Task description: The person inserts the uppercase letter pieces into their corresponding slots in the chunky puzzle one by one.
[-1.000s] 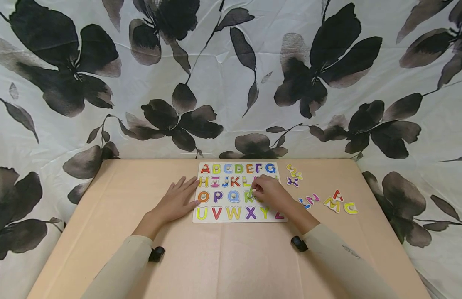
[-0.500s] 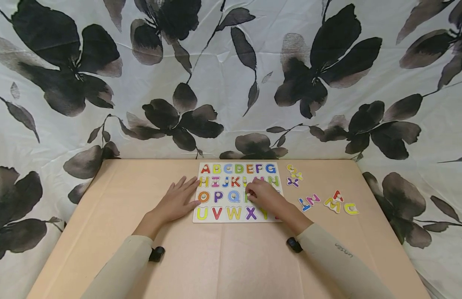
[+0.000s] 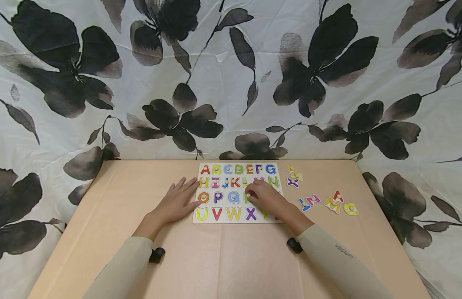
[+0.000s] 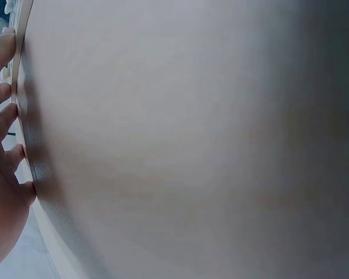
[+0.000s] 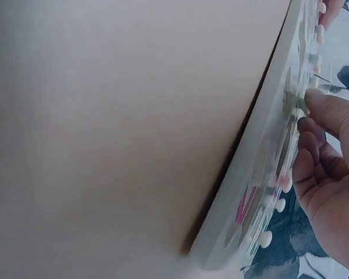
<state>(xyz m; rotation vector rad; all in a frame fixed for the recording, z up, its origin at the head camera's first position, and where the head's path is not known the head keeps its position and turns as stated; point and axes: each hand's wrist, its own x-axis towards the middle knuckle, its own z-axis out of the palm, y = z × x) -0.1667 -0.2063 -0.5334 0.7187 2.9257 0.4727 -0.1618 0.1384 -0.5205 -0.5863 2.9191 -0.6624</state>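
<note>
A white alphabet puzzle board [image 3: 242,220] lies on the table with rows of coloured letters. My left hand [image 3: 178,198] rests palm down at its left edge, fingers spread; in the left wrist view that hand [image 4: 3,151] shows only in part. Over the third row, my right hand [image 3: 265,195] pinches a green letter piece [image 3: 246,198], mostly hidden under the fingers. From the right wrist view, the thumb and fingertips of this hand [image 5: 334,168] meet low over the board [image 5: 250,157], among small pale knobs.
Loose letters lie right of the board: a purple X [image 3: 292,182], yellow pieces [image 3: 292,169], a pink piece [image 3: 313,199], a blue piece [image 3: 303,204], a red A [image 3: 337,195], an orange-yellow M [image 3: 332,204] and a yellow U [image 3: 351,208]. A floral cloth [image 3: 231,83] hangs behind the table.
My right hand has moved slightly left and lower over the third row, covering the green letter piece more. It stays there over the last half second. My left hand has not moved.
</note>
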